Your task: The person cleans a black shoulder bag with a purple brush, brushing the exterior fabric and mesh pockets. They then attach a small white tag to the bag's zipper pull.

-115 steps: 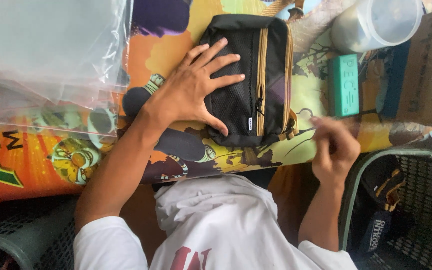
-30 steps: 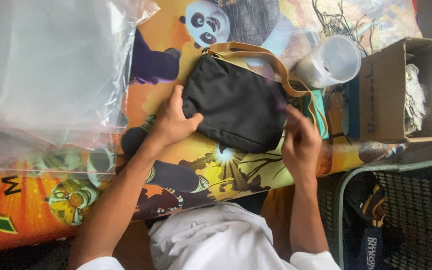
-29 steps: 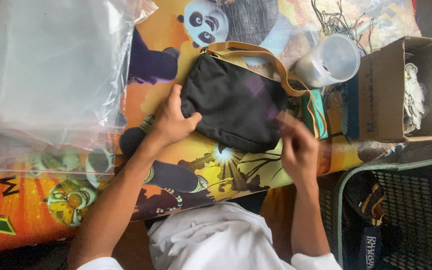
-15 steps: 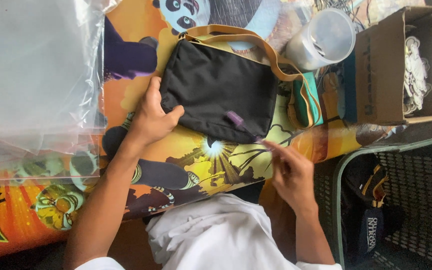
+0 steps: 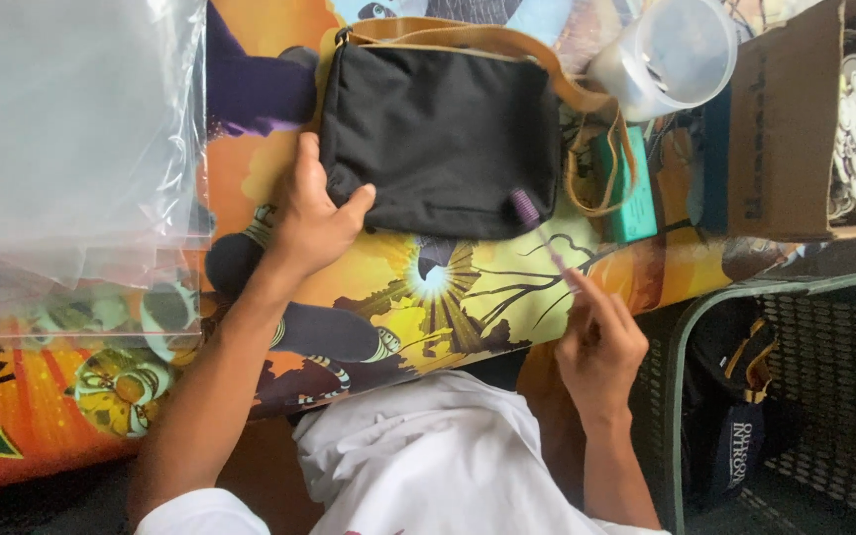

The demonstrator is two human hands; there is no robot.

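1. the black shoulder bag [image 5: 443, 139] lies flat on the cartoon-print mat [image 5: 428, 297], tan strap [image 5: 487, 40] looped behind it.
2. the left hand [image 5: 314, 223] clamps the bag's near corner, thumb on top.
3. the right hand [image 5: 601, 347] pinches a thin strip [image 5: 547, 243] with a purple tab [image 5: 525, 206] lying on the bag's edge; whether it is attached i cannot tell.
4. a clear plastic cup [image 5: 671, 54] looks nearly empty; a cardboard box [image 5: 795, 129] holds pale pieces; a green crate [image 5: 795, 396] holds dark bags.
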